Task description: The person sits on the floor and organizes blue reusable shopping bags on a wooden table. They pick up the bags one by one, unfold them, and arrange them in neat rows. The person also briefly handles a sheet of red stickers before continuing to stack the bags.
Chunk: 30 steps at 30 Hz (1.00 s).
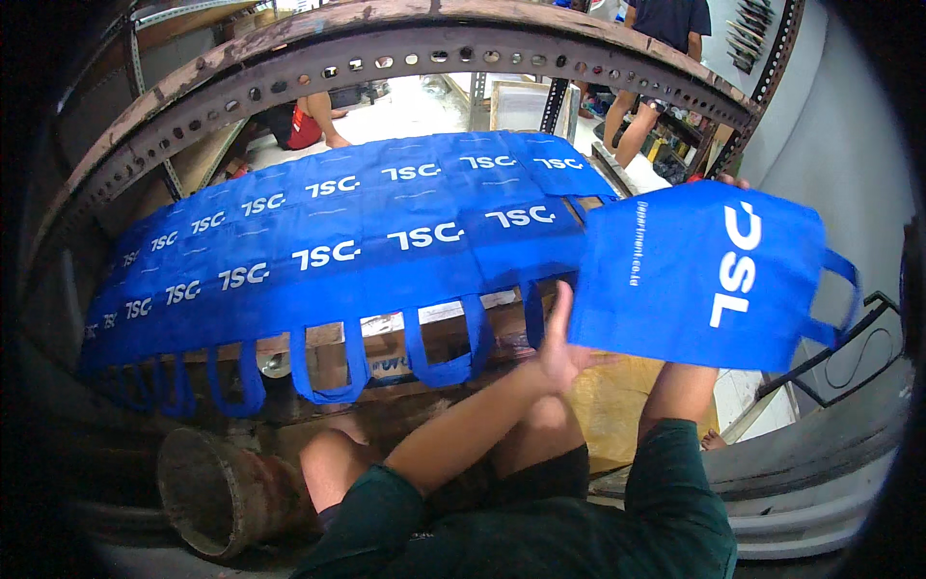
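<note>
At two o'clock in the head view, a blue bag with white lettering and loop handles is held up flat in the air, apart from the rest. The right hand is almost wholly hidden behind the bag's top edge; only fingertips show there, so it seems clamped on that edge, though I cannot tell the exact grip. The left hand is at the bag's lower left edge, fingers spread apart and flat against the cloth, steadying rather than pinching it.

From nine o'clock to the centre, the counter carries two overlapping rows of blue bags, lettering up, with their handles hanging over the near edge. The rows run right up to one o'clock, just beside the held bag, so I judge most of the laying out done and little room left at that end. A curved rusty metal frame with holes arches over the far side. At seven o'clock a rusty bucket lies on the floor by the person's knee. At twelve to one o'clock, other people's legs stand well apart from this work.
</note>
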Each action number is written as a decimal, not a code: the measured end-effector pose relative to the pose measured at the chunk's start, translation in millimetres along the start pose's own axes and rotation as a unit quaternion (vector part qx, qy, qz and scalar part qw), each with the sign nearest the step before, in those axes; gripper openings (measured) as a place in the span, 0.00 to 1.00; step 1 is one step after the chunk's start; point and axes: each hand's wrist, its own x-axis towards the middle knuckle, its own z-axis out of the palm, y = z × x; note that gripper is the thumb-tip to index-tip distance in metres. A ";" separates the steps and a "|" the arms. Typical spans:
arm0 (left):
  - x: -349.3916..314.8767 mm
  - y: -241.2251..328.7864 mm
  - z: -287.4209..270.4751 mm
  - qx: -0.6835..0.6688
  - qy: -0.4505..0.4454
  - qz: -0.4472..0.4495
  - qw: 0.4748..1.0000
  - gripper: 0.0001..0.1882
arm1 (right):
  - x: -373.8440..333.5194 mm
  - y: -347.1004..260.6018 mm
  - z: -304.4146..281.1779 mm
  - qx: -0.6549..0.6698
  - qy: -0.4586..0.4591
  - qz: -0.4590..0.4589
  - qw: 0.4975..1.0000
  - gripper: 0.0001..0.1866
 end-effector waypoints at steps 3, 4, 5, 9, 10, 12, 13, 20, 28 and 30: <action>-6.7 32.3 -14.7 -0.117 -0.096 0.089 0.984 0.52 | -11.8 45.3 5.4 0.095 0.199 0.055 0.974 0.28; -17.0 48.6 -18.0 -0.112 -0.074 0.114 0.984 0.49 | -11.4 70.7 4.8 0.126 0.231 0.070 0.962 0.29; -20.0 60.9 -18.7 -0.107 -0.056 0.136 0.983 0.47 | -9.2 80.7 4.6 0.132 0.240 0.077 0.959 0.29; -26.8 113.8 9.5 -0.073 0.023 0.233 0.969 0.36 | 27.9 121.4 -3.1 0.142 0.252 0.083 0.954 0.30; -29.9 129.2 20.0 -0.056 0.050 0.264 0.962 0.34 | 38.0 136.8 -4.9 0.146 0.253 0.086 0.952 0.31; -28.9 150.8 40.8 -0.015 0.100 0.308 0.946 0.29 | 59.9 158.0 -4.7 0.149 0.254 0.086 0.952 0.32; -37.2 158.7 39.5 0.017 0.146 0.327 0.934 0.27 | 65.4 180.6 -4.4 0.167 0.255 0.094 0.948 0.32; -5.6 182.9 16.5 0.069 0.166 0.353 0.918 0.20 | 80.5 195.9 -8.7 0.172 0.198 0.124 0.957 0.35; 27.0 228.0 -4.7 0.072 -0.003 0.359 0.931 0.16 | 39.9 102.7 19.8 0.081 -0.108 0.192 0.972 0.38; 40.0 236.3 -7.4 0.051 -0.101 0.300 0.947 0.14 | 44.1 91.6 25.0 0.053 -0.092 0.200 0.974 0.39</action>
